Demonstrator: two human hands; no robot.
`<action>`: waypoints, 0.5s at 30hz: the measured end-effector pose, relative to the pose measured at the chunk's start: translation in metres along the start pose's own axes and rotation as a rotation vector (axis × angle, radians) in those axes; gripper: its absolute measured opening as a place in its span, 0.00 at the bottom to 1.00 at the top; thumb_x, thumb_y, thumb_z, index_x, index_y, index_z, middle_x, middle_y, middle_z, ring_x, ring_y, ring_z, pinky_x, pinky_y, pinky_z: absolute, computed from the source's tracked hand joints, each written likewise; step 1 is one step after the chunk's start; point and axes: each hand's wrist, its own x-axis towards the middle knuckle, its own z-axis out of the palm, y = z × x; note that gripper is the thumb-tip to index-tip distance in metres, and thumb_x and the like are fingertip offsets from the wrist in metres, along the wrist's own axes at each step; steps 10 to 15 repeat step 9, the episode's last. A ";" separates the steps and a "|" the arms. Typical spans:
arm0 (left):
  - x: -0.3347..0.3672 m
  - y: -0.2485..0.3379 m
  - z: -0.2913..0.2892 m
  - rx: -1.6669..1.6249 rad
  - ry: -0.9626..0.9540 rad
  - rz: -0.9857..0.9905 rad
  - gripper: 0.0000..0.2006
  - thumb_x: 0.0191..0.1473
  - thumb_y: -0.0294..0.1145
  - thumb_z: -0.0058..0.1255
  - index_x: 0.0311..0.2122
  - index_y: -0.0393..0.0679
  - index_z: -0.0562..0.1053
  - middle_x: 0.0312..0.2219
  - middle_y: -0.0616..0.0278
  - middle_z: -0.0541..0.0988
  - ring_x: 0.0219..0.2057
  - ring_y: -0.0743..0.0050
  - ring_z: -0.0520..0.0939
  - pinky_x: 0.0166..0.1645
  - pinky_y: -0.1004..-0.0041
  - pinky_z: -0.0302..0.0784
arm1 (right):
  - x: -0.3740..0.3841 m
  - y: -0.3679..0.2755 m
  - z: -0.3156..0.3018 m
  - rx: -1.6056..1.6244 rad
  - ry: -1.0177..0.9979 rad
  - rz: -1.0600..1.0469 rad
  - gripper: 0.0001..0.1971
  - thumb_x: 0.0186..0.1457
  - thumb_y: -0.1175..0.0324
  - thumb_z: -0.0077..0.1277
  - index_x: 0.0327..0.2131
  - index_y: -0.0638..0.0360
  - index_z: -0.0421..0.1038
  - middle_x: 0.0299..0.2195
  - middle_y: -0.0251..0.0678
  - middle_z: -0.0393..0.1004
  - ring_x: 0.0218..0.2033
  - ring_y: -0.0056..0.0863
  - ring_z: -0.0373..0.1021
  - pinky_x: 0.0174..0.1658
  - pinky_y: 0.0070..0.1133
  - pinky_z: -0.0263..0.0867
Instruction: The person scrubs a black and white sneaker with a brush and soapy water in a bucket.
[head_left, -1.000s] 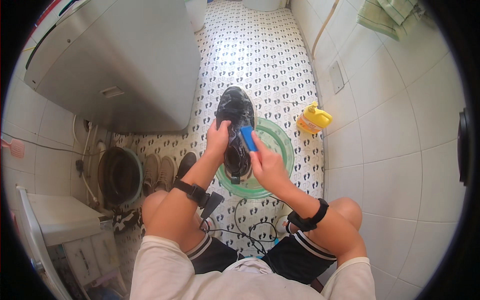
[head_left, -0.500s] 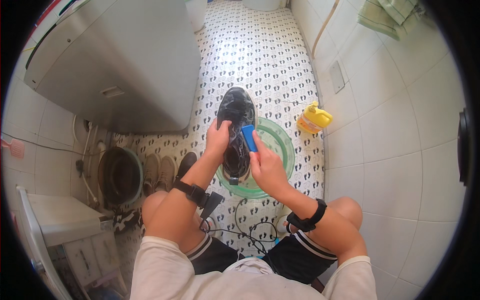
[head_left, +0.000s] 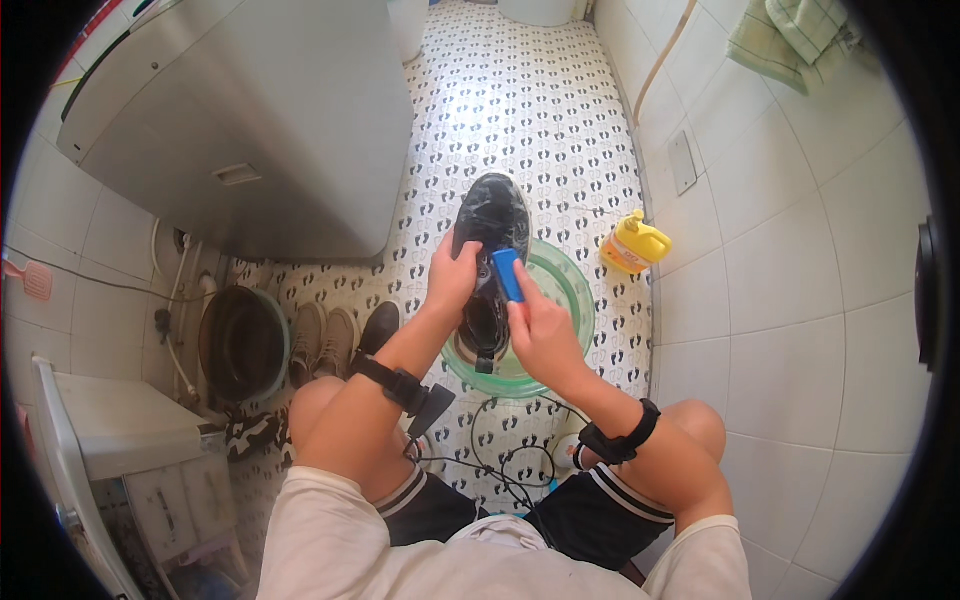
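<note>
A black shoe [head_left: 490,210], streaked with white suds, points toe away from me over a green basin [head_left: 575,300]. My left hand [head_left: 453,277] grips the shoe by its left side, thumb laid across the upper. In my right hand [head_left: 543,325] is a blue brush [head_left: 508,274], pressed against the right part of the shoe near the laces. The bristles are hidden beneath the brush. Part of the basin is covered by the shoe and my right hand.
A yellow jug [head_left: 636,243] stands right of the basin by the tiled wall. Several shoes [head_left: 340,340] and a dark round tub [head_left: 243,345] sit at left, below a large grey appliance [head_left: 250,120]. Black cables [head_left: 500,468] lie between my feet.
The view has shifted slightly, so most things sit a little further right. My left hand still holds the shoe, and the brush stays on its right side, slightly lower along it.
</note>
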 end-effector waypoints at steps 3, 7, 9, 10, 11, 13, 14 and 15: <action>-0.004 0.003 0.000 -0.057 -0.022 -0.112 0.18 0.58 0.30 0.48 0.53 0.38 0.73 0.39 0.61 0.80 0.38 0.75 0.78 0.45 0.73 0.73 | 0.003 0.005 -0.002 -0.121 0.017 -0.048 0.29 0.60 0.69 0.47 0.64 0.63 0.58 0.27 0.53 0.73 0.29 0.52 0.72 0.35 0.41 0.67; -0.011 -0.001 0.004 -0.045 -0.119 -0.129 0.19 0.58 0.29 0.49 0.55 0.39 0.72 0.39 0.62 0.79 0.40 0.76 0.77 0.48 0.74 0.72 | 0.027 0.022 -0.016 -0.183 0.128 -0.068 0.29 0.60 0.69 0.48 0.65 0.61 0.58 0.27 0.52 0.73 0.29 0.52 0.73 0.36 0.42 0.68; -0.015 0.003 0.006 0.016 -0.153 -0.112 0.21 0.58 0.29 0.49 0.57 0.41 0.71 0.42 0.62 0.79 0.42 0.76 0.77 0.50 0.74 0.71 | 0.032 0.026 -0.019 -0.183 0.138 0.019 0.29 0.60 0.67 0.48 0.66 0.52 0.59 0.29 0.51 0.74 0.31 0.52 0.73 0.37 0.41 0.68; -0.015 0.003 0.006 0.016 -0.153 -0.112 0.21 0.58 0.29 0.49 0.57 0.41 0.71 0.42 0.62 0.79 0.42 0.76 0.77 0.50 0.74 0.71 | 0.032 0.026 -0.019 -0.183 0.138 0.019 0.29 0.60 0.67 0.48 0.66 0.52 0.59 0.29 0.51 0.74 0.31 0.52 0.73 0.37 0.41 0.68; -0.015 0.003 0.006 0.016 -0.153 -0.112 0.21 0.58 0.29 0.49 0.57 0.41 0.71 0.42 0.62 0.79 0.42 0.76 0.77 0.50 0.74 0.71 | 0.032 0.026 -0.019 -0.183 0.138 0.019 0.29 0.60 0.67 0.48 0.66 0.52 0.59 0.29 0.51 0.74 0.31 0.52 0.73 0.37 0.41 0.68; -0.015 0.003 0.006 0.016 -0.153 -0.112 0.21 0.58 0.29 0.49 0.57 0.41 0.71 0.42 0.62 0.79 0.42 0.76 0.77 0.50 0.74 0.71 | 0.032 0.026 -0.019 -0.183 0.138 0.019 0.29 0.60 0.67 0.48 0.66 0.52 0.59 0.29 0.51 0.74 0.31 0.52 0.73 0.37 0.41 0.68; -0.015 0.003 0.006 0.016 -0.153 -0.112 0.21 0.58 0.29 0.49 0.57 0.41 0.71 0.42 0.62 0.79 0.42 0.76 0.77 0.50 0.74 0.71 | 0.032 0.026 -0.019 -0.183 0.138 0.019 0.29 0.60 0.67 0.48 0.66 0.52 0.59 0.29 0.51 0.74 0.31 0.52 0.73 0.37 0.41 0.68; -0.015 0.003 0.006 0.016 -0.153 -0.112 0.21 0.58 0.29 0.49 0.57 0.41 0.71 0.42 0.62 0.79 0.42 0.76 0.77 0.50 0.74 0.71 | 0.032 0.026 -0.019 -0.183 0.138 0.019 0.29 0.60 0.67 0.48 0.66 0.52 0.59 0.29 0.51 0.74 0.31 0.52 0.73 0.37 0.41 0.68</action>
